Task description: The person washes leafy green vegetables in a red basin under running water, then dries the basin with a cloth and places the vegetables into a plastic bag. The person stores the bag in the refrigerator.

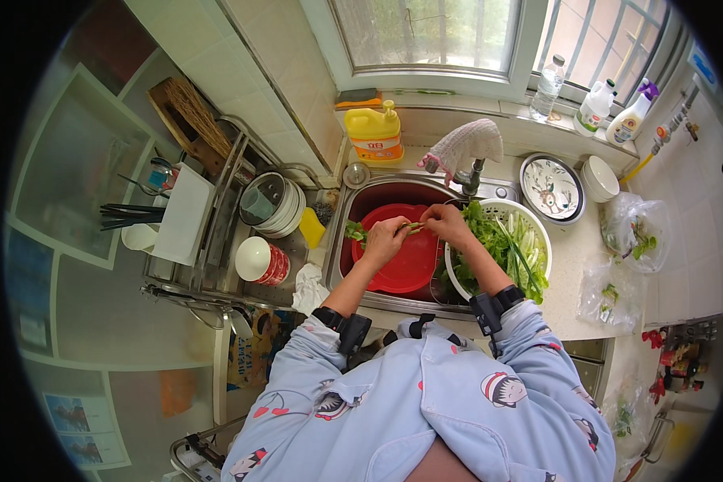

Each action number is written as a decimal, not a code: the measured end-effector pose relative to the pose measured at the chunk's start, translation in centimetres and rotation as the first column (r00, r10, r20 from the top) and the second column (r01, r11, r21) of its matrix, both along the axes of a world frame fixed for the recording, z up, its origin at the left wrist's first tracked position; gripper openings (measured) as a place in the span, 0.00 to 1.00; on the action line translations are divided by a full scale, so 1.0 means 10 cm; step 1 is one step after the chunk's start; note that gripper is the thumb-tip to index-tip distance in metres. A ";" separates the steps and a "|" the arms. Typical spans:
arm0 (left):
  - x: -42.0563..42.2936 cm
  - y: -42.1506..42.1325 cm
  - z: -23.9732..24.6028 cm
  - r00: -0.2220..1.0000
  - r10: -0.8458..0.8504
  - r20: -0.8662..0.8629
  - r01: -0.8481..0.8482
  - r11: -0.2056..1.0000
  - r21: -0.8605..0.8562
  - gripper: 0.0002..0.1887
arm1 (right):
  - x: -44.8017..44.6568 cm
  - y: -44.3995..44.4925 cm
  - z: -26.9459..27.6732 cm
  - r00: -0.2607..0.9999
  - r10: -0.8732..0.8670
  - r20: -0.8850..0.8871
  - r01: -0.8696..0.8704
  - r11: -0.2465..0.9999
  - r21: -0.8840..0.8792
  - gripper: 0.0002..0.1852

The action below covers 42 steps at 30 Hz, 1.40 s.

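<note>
My left hand (387, 236) grips a bunch of leafy herb stems (355, 232), its green leaves sticking out to the left and the stem ends to the right. At those stem ends, the fingertips of my right hand (447, 224) pinch together; the stems run between both hands. Below them a red plastic basin (400, 271) sits in the steel sink (337, 265). Just right of my right hand, a white colander (547, 232) holds lettuce and other leafy greens (521, 241), with long green onion stalks lying across the top.
The faucet (471, 181), draped with a crocheted cloth (467, 144), rises behind the sink. A yellow detergent jug (373, 135) stands back left. Stacked bowls (286, 211) and a dish rack (217, 211) are left. Plates (552, 188) and plastic bags (635, 232) with greens occupy the right counter.
</note>
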<state>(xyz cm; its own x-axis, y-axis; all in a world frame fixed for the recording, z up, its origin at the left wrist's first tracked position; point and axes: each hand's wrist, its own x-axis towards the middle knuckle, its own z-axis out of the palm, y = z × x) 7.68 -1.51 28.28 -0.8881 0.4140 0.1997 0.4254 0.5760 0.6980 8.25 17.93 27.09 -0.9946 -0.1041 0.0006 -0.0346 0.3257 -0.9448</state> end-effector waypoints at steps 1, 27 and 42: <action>0.00 0.01 0.00 0.999 -0.027 -0.021 0.027 0.999 0.024 0.07 | -0.01 0.03 0.00 1.000 0.003 -0.001 -0.003 1.000 0.010 0.08; -0.02 -0.05 -0.02 0.991 0.021 -0.132 -0.011 0.997 0.071 0.07 | 0.00 0.31 0.02 0.984 -0.018 0.178 0.043 0.990 -0.135 0.10; -0.12 -0.14 -0.24 0.831 -0.173 0.529 -0.141 0.855 0.500 0.09 | 0.00 0.22 0.01 0.993 -0.094 0.071 0.109 0.966 -0.237 0.10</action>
<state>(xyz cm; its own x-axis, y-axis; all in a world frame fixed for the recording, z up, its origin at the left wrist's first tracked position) 6.50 -2.92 25.86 -0.9034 0.4097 -0.1264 -0.1038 0.0769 0.9916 8.23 20.16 27.15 -0.9989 -0.0066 -0.0454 0.0446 0.0886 -0.9951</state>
